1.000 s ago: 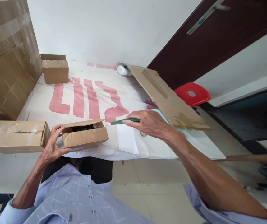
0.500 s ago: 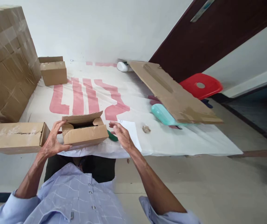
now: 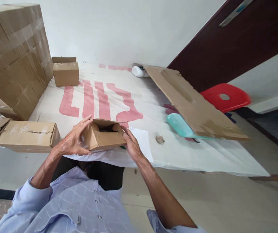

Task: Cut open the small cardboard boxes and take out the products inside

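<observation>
A small brown cardboard box lies near the table's front edge, its top partly open and dark inside. What it contains I cannot make out. My left hand wraps round its left end, the thumb low at the front and the fingers at the upper corner. At the right end, my right hand grips the box near its top edge. Just beside it a green object peeks out, mostly hidden by the box and hand. A white sheet of paper lies flat under my right hand.
Taped cartons are stacked at the left. A closed carton stands at the front left, a small open box by the wall. To the right are a cardboard sheet, a turquoise object and a red stool.
My right hand has come in from the right and now grips the box's right end. The left hand has shifted its hold on the left end. The camera view has moved slightly.
</observation>
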`<state>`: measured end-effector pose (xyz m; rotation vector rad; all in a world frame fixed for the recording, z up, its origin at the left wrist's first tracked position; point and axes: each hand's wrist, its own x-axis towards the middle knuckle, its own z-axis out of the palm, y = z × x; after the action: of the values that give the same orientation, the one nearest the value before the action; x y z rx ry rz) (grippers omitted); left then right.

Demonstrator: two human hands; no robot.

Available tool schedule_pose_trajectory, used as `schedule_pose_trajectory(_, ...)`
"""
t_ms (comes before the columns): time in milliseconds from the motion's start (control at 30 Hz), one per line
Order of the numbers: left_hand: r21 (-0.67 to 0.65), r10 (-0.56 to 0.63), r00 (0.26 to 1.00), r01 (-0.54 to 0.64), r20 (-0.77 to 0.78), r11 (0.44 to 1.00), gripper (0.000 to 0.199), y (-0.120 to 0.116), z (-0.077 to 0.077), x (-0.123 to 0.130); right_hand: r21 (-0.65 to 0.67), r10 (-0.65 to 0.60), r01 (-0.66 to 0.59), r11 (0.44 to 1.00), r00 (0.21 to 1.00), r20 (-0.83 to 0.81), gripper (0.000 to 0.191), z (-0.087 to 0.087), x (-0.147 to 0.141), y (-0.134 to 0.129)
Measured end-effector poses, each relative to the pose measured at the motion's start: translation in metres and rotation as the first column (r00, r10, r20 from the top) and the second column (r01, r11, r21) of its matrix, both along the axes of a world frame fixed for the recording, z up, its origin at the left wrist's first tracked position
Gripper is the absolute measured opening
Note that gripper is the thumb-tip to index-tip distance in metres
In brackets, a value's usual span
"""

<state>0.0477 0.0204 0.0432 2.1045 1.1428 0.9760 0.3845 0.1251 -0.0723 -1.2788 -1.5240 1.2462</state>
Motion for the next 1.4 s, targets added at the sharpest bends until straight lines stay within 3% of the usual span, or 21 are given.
schedule_pose_trajectory(200,0.019,0.011,0.995,-0.013,0.103,1.0,0.128,0.002,-0.012,0.0,0.004,-0.012,0.012,1.0,1.0,0.004,0.079,-0.004,0.002,0.001)
schedule_pose_trajectory(367,0.008,0.013,0.996,-0.014,0.093,1.0,0.126,0.002,-0.012,0.001,-0.028,-0.029,0.03,0.999,0.999,0.036,0.08,0.001,0.004,0.0)
schedule_pose_trajectory(500,-0.032,0.027,0.998,-0.026,0.048,0.999,0.124,-0.004,-0.008,0.001,0.132,-0.053,0.043,0.99,0.995,0.079,0.068,0.01,0.002,-0.003)
schedule_pose_trajectory(600,-0.059,0.052,0.998,-0.051,0.019,0.997,0.117,-0.013,-0.008,-0.002,0.306,-0.067,0.02,0.952,0.987,0.145,0.056,0.019,-0.004,-0.009)
schedule_pose_trajectory(700,-0.084,0.091,0.996,-0.09,0.008,0.992,0.109,-0.022,-0.013,-0.01,0.493,-0.075,-0.051,0.869,0.969,0.234,0.042,0.03,-0.015,-0.02)
schedule_pose_trajectory(833,-0.157,0.162,0.982,-0.145,0.101,0.977,0.114,-0.032,-0.029,-0.025,0.717,-0.129,-0.129,0.685,0.947,0.294,0.022,0.052,-0.033,-0.039)
schedule_pose_trajectory(900,-0.229,0.223,0.959,-0.181,0.174,0.956,0.109,-0.035,-0.034,-0.027,0.782,-0.126,-0.175,0.598,0.943,0.308,0.013,0.066,-0.038,-0.048)
schedule_pose_trajectory(967,-0.285,0.313,0.922,-0.245,0.228,0.927,0.092,-0.034,-0.035,-0.025,0.817,-0.086,-0.232,0.527,0.943,0.322,0.009,0.08,-0.04,-0.057)
schedule_pose_trajectory(1067,-0.33,0.413,0.881,-0.329,0.231,0.885,0.08,-0.03,-0.032,-0.019,0.831,0.018,-0.305,0.466,0.942,0.335,0.018,0.095,-0.035,-0.07)
schedule_pose_trajectory(1133,-0.339,0.382,0.901,-0.301,0.204,0.891,0.093,-0.027,-0.028,-0.02,0.822,0.065,-0.331,0.464,0.938,0.341,0.021,0.1,-0.031,-0.077)
schedule_pose_trajectory(1267,-0.334,0.227,0.966,-0.174,0.126,0.926,0.145,-0.026,-0.022,-0.033,0.785,0.081,-0.323,0.529,0.94,0.332,0.018,0.102,-0.028,-0.08)
schedule_pose_trajectory(1400,-0.361,0.211,0.974,-0.167,0.085,0.918,0.151,-0.028,-0.016,-0.043,0.794,0.066,-0.281,0.539,0.954,0.293,0.017,0.1,-0.033,-0.075)
